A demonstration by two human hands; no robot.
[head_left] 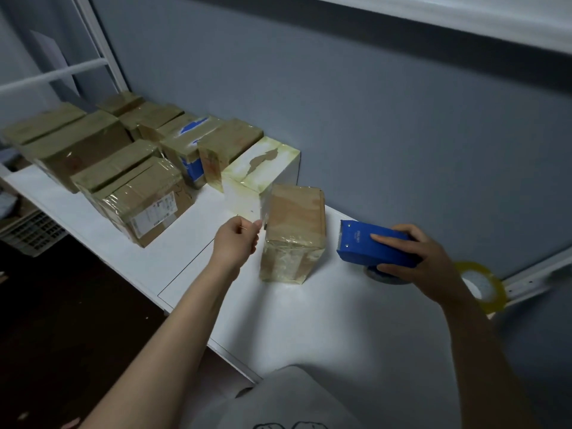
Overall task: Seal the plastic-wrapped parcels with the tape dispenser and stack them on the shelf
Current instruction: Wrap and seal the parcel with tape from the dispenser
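Note:
A brown cardboard parcel (pixel 294 233) wrapped in clear tape stands on the white shelf surface (pixel 309 317) in front of me. My left hand (pixel 236 243) is just left of it, with thumb and fingers pinching a thin strip of clear tape that hangs off the parcel's left edge. My right hand (pixel 424 258) grips the blue tape dispenser (pixel 371 244) to the right of the parcel, its toothed blade pointing toward the parcel. Dispenser and parcel are apart.
Several taped parcels (pixel 142 205) stand in rows at the back left, beside a white box (pixel 263 168) next to the blue-grey wall. A yellowish tape roll (pixel 486 286) lies at the right edge. White frame bars (pixel 52 75) rise at the far left.

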